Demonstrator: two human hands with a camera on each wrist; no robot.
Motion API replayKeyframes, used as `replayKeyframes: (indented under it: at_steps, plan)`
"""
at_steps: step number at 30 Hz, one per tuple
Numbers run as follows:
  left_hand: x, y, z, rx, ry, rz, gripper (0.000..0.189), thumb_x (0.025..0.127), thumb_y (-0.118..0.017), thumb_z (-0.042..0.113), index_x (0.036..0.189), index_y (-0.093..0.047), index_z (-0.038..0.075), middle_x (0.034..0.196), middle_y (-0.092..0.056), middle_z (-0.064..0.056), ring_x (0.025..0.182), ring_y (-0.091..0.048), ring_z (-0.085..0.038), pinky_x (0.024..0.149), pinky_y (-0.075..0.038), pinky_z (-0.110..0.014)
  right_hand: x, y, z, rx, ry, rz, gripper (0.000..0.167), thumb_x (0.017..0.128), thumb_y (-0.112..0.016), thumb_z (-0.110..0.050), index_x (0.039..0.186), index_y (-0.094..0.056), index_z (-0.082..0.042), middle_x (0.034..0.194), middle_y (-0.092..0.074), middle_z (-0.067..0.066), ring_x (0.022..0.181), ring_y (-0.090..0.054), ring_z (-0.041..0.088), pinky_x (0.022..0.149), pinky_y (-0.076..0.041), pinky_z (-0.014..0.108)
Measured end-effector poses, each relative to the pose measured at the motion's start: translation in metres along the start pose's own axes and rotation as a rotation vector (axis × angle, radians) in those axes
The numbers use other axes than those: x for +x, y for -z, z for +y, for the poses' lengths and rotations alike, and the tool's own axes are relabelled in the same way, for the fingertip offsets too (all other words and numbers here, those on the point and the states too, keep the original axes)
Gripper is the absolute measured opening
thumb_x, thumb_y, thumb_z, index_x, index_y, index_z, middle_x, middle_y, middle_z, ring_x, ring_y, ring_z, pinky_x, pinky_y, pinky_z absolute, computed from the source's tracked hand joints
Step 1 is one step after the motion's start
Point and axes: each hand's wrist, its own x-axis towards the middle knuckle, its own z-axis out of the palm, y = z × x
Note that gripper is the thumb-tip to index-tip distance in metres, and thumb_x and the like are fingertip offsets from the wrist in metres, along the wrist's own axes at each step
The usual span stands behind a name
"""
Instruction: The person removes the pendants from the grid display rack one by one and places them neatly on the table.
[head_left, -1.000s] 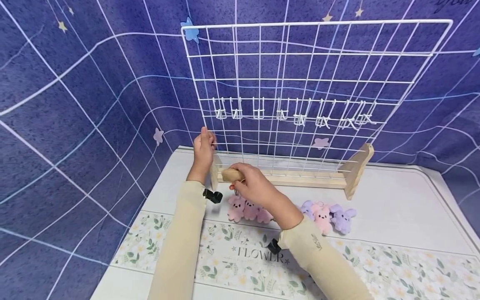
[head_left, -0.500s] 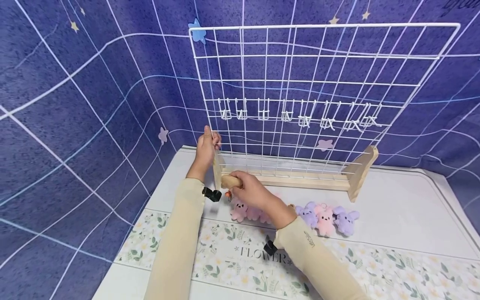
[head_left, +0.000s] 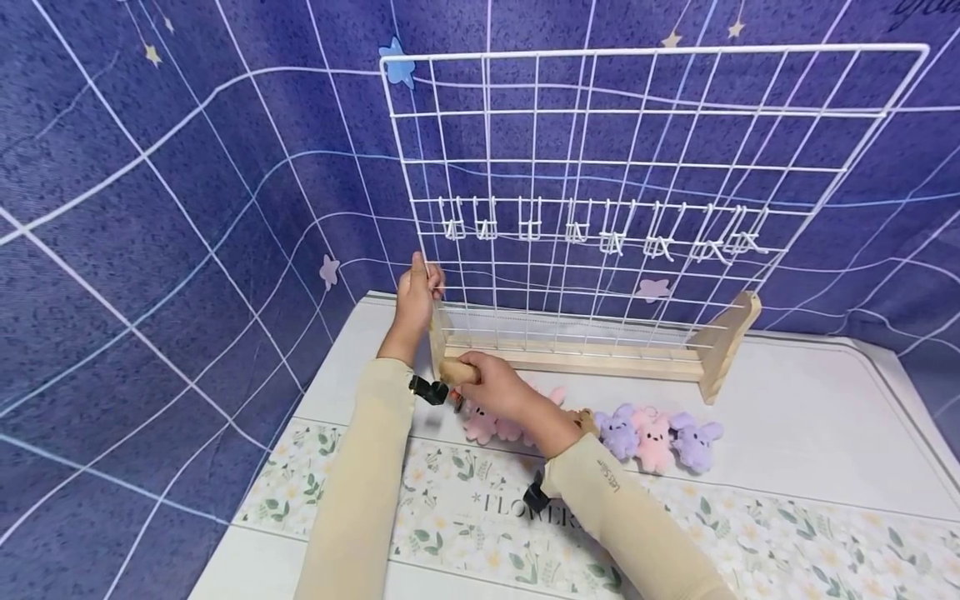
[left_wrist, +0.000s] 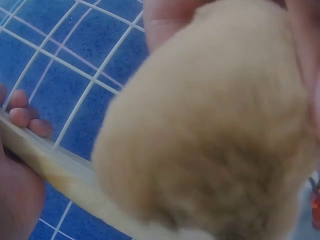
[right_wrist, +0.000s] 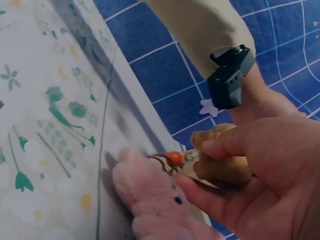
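At the left side of the white wire grid rack (head_left: 585, 159), my left hand (head_left: 417, 296) grips the wooden side upright (left_wrist: 75, 182), with fingertips (left_wrist: 21, 116) showing past its far side. My right hand (head_left: 495, 385) pinches a tan plush keychain (head_left: 459, 372) low in front of that upright. In the left wrist view, the tan plush (left_wrist: 200, 125) looks fuzzy, blurred and close. An orange-red bead (right_wrist: 174, 158) on a dark cord hangs by it in the right wrist view. Close below the right hand lies a pink plush (right_wrist: 155, 195) on the table.
Several white hooks (head_left: 530, 227) hang in a row across the grid. Right of my forearm lie purple plushes (head_left: 620, 432), a pink plush (head_left: 653, 442) and a partly hidden brown one (head_left: 583, 419). A wooden foot (head_left: 731, 346) supports the rack's right end.
My right hand has moved down slightly with the tan plush, closer to the table. The left hand keeps its grip. The head view has shifted a little.
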Motion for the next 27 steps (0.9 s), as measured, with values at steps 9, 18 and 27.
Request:
replayKeyframes:
  at_steps: [9, 18, 27]
  plan:
    - [-0.002, -0.003, 0.003, 0.010, -0.026, 0.006, 0.059, 0.117, -0.010, 0.027, 0.064, -0.030, 0.012, 0.067, -0.042, -0.003, 0.059, -0.039, -0.013, 0.058, -0.034, -0.022, 0.004, -0.008, 0.011, -0.097, 0.109, 0.007, 0.043, 0.097, -0.069, -0.001, 0.140, -0.065, -0.003, 0.133, -0.071, 0.016, 0.107, -0.066, 0.021, 0.096, -0.055, 0.037]
    - [0.001, -0.003, 0.004, 0.025, -0.040, 0.009, 0.059, 0.117, -0.010, 0.029, 0.064, -0.031, 0.013, 0.066, -0.044, 0.001, 0.060, -0.040, -0.010, 0.059, -0.036, -0.020, 0.001, -0.015, 0.016, -0.408, 0.241, 0.018, 0.045, 0.088, -0.080, -0.002, 0.132, -0.071, -0.001, 0.119, -0.076, 0.013, 0.113, -0.069, 0.029, 0.105, -0.054, 0.042]
    - [-0.003, -0.003, 0.002, 0.027, -0.030, 0.019, 0.059, 0.118, -0.013, 0.031, 0.064, -0.032, 0.016, 0.067, -0.044, 0.001, 0.060, -0.040, -0.010, 0.059, -0.036, -0.020, -0.014, -0.011, 0.007, -0.451, 0.128, -0.111, 0.060, 0.091, -0.081, -0.023, 0.144, -0.062, -0.004, 0.141, -0.070, 0.011, 0.136, -0.058, 0.035, 0.119, -0.038, 0.055]
